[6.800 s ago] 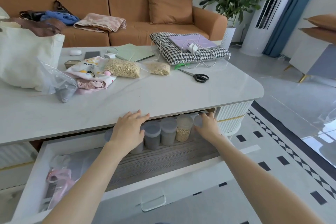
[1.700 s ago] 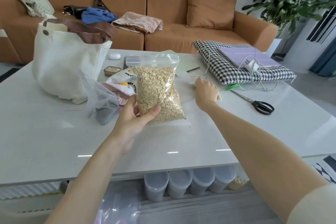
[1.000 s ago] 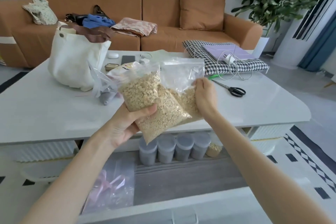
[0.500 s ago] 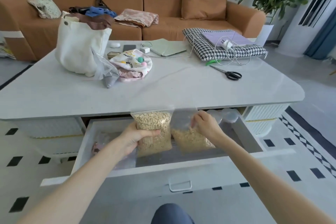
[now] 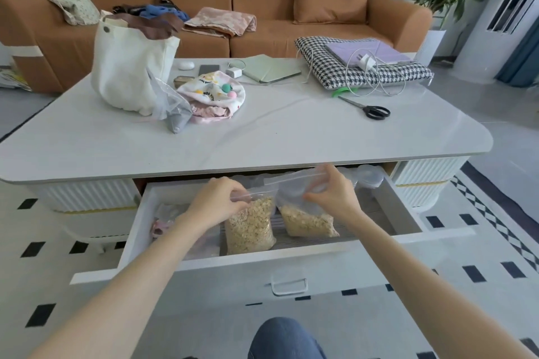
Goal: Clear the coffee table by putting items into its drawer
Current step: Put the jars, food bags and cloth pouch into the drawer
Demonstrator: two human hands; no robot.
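The left hand (image 5: 217, 199) pinches the zip edge of a clear plastic zip bag packed with rolled oats (image 5: 250, 229), its fingers curled over the bag's top. That bag stands upright directly under the hand, with its base on the grey striped floor of the open white drawer (image 5: 137, 218) of the white-topped desk (image 5: 262, 137).

Just to its right, the right hand (image 5: 332, 195) grips the slack upper part of a second clear zip bag (image 5: 306, 220), about half full of oats, with thumb and fingers closed on the plastic. This bag hangs below the hand, its base also down in the drawer. Whether the two bags touch is unclear.

Beyond the right hand, in the drawer's back corner, sit clear lidded plastic tubs (image 5: 369, 179). Left of the left hand, a clear bag with something pink inside (image 5: 160, 227) lies in the drawer.

On the desk past the right hand lie black-handled scissors (image 5: 370, 109). Behind them is a black-and-white houndstooth fabric sleeve (image 5: 402, 74) carrying a lilac tablet case (image 5: 376, 49) and a white charger with looped cable (image 5: 363, 61).

Past the left hand sits a white printed fabric pouch (image 5: 213, 93). A clear plastic bag of grey material (image 5: 173, 114) lies beside it, against a cream canvas tote bag (image 5: 128, 67). Farther back lies a pale green folio (image 5: 271, 70).
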